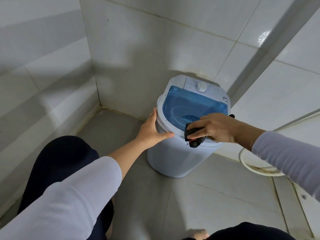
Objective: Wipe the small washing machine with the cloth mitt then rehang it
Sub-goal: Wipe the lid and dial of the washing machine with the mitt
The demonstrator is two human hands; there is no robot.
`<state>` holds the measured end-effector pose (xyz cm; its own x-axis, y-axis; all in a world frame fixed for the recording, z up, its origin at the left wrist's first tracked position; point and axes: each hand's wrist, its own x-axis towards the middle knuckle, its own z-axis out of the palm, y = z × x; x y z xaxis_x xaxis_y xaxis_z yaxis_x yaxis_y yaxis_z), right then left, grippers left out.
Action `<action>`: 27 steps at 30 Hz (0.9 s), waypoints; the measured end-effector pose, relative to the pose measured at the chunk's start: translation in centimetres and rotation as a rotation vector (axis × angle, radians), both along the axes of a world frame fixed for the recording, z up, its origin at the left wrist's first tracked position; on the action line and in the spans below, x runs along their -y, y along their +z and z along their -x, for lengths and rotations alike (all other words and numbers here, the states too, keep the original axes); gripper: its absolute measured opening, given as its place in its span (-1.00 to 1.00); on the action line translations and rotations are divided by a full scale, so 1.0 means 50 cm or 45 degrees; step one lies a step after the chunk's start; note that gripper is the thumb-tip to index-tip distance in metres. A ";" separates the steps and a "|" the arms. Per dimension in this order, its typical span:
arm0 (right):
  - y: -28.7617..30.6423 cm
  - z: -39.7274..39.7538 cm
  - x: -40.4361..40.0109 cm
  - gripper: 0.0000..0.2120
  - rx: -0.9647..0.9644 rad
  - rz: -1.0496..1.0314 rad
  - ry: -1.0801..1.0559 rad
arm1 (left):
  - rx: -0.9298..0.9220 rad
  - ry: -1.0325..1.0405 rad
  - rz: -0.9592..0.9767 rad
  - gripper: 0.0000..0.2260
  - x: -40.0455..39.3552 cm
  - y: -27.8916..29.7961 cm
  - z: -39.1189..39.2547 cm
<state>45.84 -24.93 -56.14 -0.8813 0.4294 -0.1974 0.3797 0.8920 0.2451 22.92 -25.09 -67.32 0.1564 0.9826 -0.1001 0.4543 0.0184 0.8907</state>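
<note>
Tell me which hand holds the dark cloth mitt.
The right hand presses the dark cloth mitt onto the machine's rim; the left hand only steadies its side.

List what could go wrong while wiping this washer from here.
1. The right hand holds the dark cloth mitt bunched rather than worn, so it may slip off the rim.
2. The small washing machine could shift, if light; the left hand only rests against its side.
</note>
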 end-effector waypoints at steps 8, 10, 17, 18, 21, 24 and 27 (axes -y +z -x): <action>0.000 0.052 -0.027 -0.42 0.085 0.019 -0.041 | 0.000 0.004 -0.025 0.08 0.000 -0.005 0.001; 0.004 0.068 -0.033 -0.43 0.102 0.056 -0.080 | -0.007 0.001 -0.035 0.09 -0.001 -0.004 0.001; 0.011 0.110 -0.063 -0.46 0.110 0.109 -0.113 | 0.021 0.004 -0.059 0.08 -0.002 -0.008 0.003; 0.013 0.117 -0.067 -0.47 0.117 0.113 -0.121 | 0.022 0.004 -0.065 0.07 -0.003 -0.008 0.002; 0.017 0.140 -0.078 -0.48 0.139 0.111 -0.150 | 0.030 0.005 -0.068 0.06 -0.003 -0.009 0.003; 0.017 0.160 -0.093 -0.49 0.124 0.111 -0.180 | 0.045 0.016 -0.058 0.05 -0.001 -0.010 0.003; 0.016 0.178 -0.110 -0.49 0.088 0.100 -0.225 | 0.050 0.013 -0.044 0.06 -0.001 -0.013 0.003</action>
